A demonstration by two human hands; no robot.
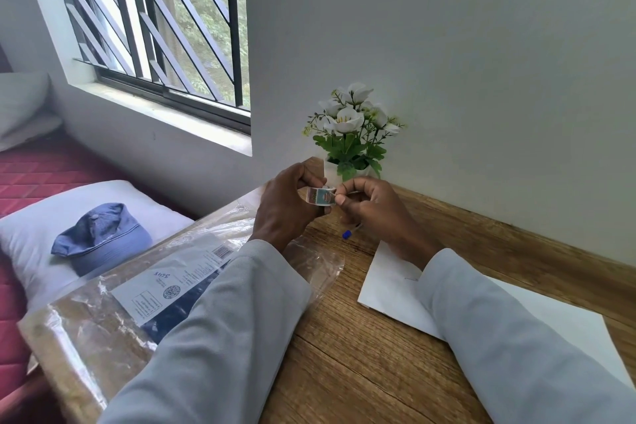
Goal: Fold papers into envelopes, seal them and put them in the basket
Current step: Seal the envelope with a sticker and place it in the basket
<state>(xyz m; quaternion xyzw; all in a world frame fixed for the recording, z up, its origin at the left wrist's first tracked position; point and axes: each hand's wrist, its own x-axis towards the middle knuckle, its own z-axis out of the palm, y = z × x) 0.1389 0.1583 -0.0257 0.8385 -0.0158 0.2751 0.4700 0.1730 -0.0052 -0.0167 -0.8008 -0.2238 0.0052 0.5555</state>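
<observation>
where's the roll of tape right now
In the head view the tape roll is held above the wooden table, between the left hand and right hand, just in front of the white flowers.

Head camera looks down, close over the desk (361, 337)

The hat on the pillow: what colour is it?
Blue; the hat shows best in the head view.

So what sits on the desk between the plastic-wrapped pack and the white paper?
Head view: mostly bare wood desk, plus a blue-capped pen lying below the hands. The left sleeve covers part of that stretch.
</observation>
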